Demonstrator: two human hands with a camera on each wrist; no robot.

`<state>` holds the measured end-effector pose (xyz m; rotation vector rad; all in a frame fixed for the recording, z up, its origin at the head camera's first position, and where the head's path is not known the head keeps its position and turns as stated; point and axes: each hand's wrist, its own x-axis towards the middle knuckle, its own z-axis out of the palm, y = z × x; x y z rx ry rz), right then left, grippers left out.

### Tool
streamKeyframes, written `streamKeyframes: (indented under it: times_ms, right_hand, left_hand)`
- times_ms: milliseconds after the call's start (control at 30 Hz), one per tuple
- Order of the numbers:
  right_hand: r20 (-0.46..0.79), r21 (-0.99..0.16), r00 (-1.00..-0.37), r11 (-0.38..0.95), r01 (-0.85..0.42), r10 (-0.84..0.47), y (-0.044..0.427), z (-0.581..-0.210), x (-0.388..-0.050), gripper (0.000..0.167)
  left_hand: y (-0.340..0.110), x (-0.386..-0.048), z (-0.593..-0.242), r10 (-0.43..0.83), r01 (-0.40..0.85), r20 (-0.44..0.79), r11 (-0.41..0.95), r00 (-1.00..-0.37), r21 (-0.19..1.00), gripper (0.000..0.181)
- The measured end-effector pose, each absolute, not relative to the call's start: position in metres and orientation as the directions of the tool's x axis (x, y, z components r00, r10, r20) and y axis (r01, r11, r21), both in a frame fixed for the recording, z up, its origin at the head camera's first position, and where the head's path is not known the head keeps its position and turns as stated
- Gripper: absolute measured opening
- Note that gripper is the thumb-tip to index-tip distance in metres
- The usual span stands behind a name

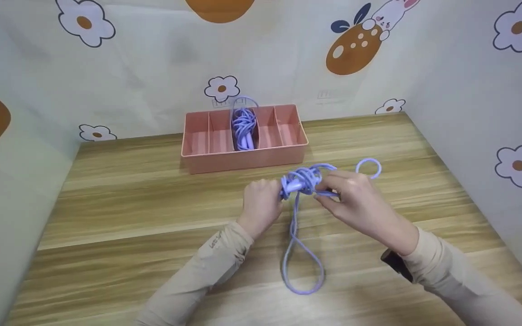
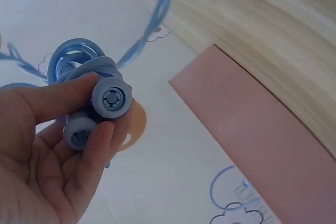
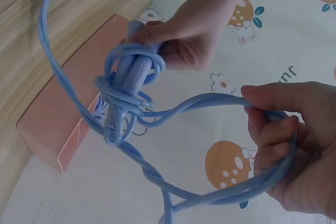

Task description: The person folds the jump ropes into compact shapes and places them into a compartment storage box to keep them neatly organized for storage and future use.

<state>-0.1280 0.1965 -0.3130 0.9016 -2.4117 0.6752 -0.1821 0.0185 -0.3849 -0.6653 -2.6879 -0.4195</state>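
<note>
In the head view my left hand (image 1: 261, 203) grips the two handles of a blue-purple jump rope (image 1: 302, 180) above the table. Their round ends (image 2: 112, 98) stick out between thumb and fingers in the left wrist view. Cord is wound several times around the handles (image 3: 131, 77). To the right, my right hand (image 1: 361, 197) pinches a doubled, twisted length of cord (image 3: 205, 99) that runs out from the winding. A long loop of cord (image 1: 304, 293) hangs below the bundle, and a smaller loop (image 1: 380, 168) shows beyond the right hand.
A pink divided box (image 1: 243, 163) stands at the back of the wood-grain table (image 1: 143, 235). One middle compartment holds another bundled jump rope (image 1: 244, 124), its loop rising above the rim. Patterned sheeting (image 1: 152, 68) encloses the back and sides.
</note>
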Motion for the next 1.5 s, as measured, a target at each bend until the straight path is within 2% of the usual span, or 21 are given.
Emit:
streamKeyframes:
  times_ms: [133, 267, 433, 600, 767, 900, 1133, 1367, 1500]
  right_hand:
    - [0.553, -0.246, -0.699, 0.713, -0.656, -0.452, 0.2, -0.304, -0.131, 0.011]
    - [0.541, -0.267, -0.71, 0.708, -0.653, -0.451, 0.199, -0.304, -0.13, 0.009]
    - [0.59, -0.324, -0.674, 0.634, -0.702, -0.445, 0.189, -0.321, -0.121, 0.014]
    - [0.657, -0.355, -0.614, 0.539, -0.764, -0.437, 0.178, -0.34, -0.111, 0.026]
    - [0.697, -0.393, -0.571, 0.435, -0.81, -0.433, 0.176, -0.354, -0.108, 0.031]
    - [0.695, -0.488, -0.593, 0.338, -0.804, -0.407, 0.183, -0.362, -0.109, 0.033]
    - [0.623, -0.679, -0.709, 0.221, -0.7, -0.332, 0.2, -0.372, -0.106, 0.029]
    - [0.544, -0.769, -0.751, 0.135, -0.625, -0.374, 0.223, -0.387, -0.111, 0.028]
    - [0.496, -0.817, -0.743, 0.047, -0.574, -0.449, 0.236, -0.395, -0.118, 0.032]
  left_hand:
    - [0.021, -0.176, -0.386, 0.419, 0.493, 0.418, 0.866, -0.806, 0.083, 0.011]
    - [0.022, -0.177, -0.389, 0.401, 0.494, 0.433, 0.861, -0.807, 0.123, 0.01]
    - [0.019, -0.189, -0.39, 0.274, 0.466, 0.488, 0.822, -0.829, 0.329, 0.017]
    - [0.015, -0.198, -0.385, 0.194, 0.486, 0.502, 0.676, -0.843, 0.554, 0.018]
    - [0.011, -0.197, -0.376, 0.202, 0.436, 0.387, 0.4, -0.9, 0.806, 0.005]
    - [0.006, -0.195, -0.368, 0.264, 0.34, 0.295, 0.141, -0.918, 0.93, 0.009]
    - [-0.003, -0.189, -0.359, 0.354, 0.193, 0.2, -0.055, -0.914, 0.98, 0.019]
    - [-0.011, -0.182, -0.351, 0.458, 0.155, 0.223, -0.182, -0.86, 0.971, 0.024]
    - [-0.013, -0.176, -0.346, 0.534, 0.147, 0.24, -0.212, -0.81, 0.966, 0.024]
